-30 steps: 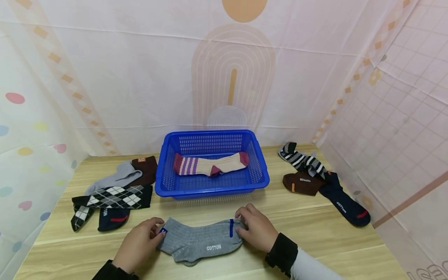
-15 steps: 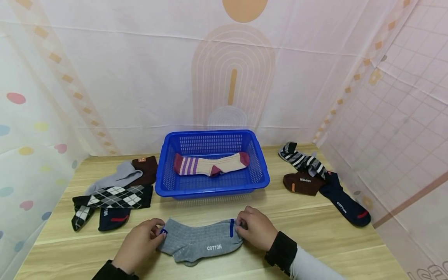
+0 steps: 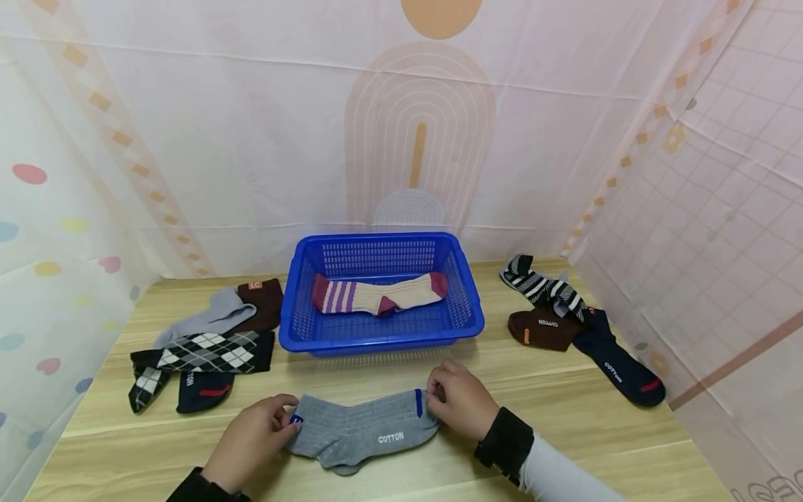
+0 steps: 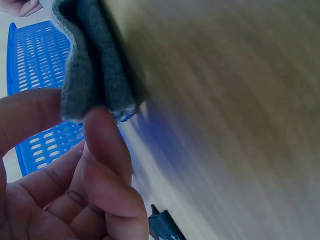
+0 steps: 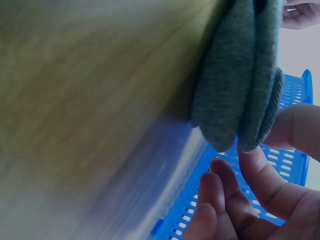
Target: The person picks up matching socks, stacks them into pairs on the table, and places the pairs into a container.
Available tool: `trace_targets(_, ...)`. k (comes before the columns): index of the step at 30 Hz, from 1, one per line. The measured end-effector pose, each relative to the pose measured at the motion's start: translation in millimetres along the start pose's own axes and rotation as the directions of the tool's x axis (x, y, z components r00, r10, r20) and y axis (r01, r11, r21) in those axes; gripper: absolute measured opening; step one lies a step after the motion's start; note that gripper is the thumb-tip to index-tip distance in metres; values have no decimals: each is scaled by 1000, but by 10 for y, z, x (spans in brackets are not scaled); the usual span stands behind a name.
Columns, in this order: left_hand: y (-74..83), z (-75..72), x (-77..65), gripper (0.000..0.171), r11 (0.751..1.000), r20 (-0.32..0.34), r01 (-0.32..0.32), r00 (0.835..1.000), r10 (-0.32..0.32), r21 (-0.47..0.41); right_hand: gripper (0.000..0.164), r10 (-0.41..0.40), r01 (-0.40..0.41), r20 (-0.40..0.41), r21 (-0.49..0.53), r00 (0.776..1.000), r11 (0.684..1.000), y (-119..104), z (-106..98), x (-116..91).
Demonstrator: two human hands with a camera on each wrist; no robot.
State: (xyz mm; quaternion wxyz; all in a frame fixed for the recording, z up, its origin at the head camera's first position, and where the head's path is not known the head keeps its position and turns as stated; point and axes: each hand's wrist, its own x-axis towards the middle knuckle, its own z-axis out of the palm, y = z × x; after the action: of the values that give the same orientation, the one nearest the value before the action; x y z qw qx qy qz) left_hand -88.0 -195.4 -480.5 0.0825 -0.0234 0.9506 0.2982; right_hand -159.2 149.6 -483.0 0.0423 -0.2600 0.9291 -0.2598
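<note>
Outside the basket (image 3: 384, 345), my left hand (image 3: 252, 434) and right hand (image 3: 465, 401) pinch gray socks (image 3: 360, 427); striped socks (image 3: 364, 298) inside, others (image 3: 210, 353) not yet.

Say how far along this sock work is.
Apparently done: the purple-striped sock lies in the blue basket. In hand: the left hand and right hand pinch opposite ends of the grey sock. Apparently left: the left sock pile and right sock pile, outside the basket.

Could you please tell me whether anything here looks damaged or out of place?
Nothing looks spilled or damaged; the grey socks lie fairly straight. The black-and-white striped sock, right of the blue basket, looks untidiest: it is bunched and twisted, partly over a brown sock.
</note>
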Motion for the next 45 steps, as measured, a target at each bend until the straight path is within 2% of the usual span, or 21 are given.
trace_targets(7,-28,20,32,39,999,9,2,1000,-2,33,9,-2,2,39,5,999,1000,39,14,36)
trace_targets(9,-36,14,41,43,999,-1,-15,1000,15,50,16,4,-4,44,0,999,1000,41,19,43)
trace_targets(12,-34,0,46,49,995,-19,-68,997,70,77,32,13,-13,36,5,999,1000,38,25,46)
trace_targets(15,-33,1,38,53,984,-47,-155,986,159,82,44,16,-16,19,14,1000,1000,35,26,50)
trace_targets(19,-40,35,53,55,976,-15,-212,977,213,58,52,29,-31,63,36,998,999,22,14,60)
trace_targets(22,-28,62,69,54,982,42,-184,982,182,43,54,36,-41,120,38,992,998,9,14,61)
trace_targets(24,-14,72,73,51,983,57,-175,983,172,47,52,31,-36,141,38,989,999,6,23,56)
trace_targets(30,27,81,72,41,982,34,-169,985,166,85,44,10,-13,159,15,987,1000,7,51,36)
trace_targets(33,41,81,78,35,985,35,-146,989,143,92,42,-1,-1,167,9,986,1000,2,63,20)
trace_targets(39,51,99,67,28,992,51,-108,993,105,65,36,-6,2,198,20,980,1000,-12,85,-26)
trace_targets(45,82,112,35,25,997,57,-69,996,67,39,19,-19,13,201,35,979,999,-33,85,-77)
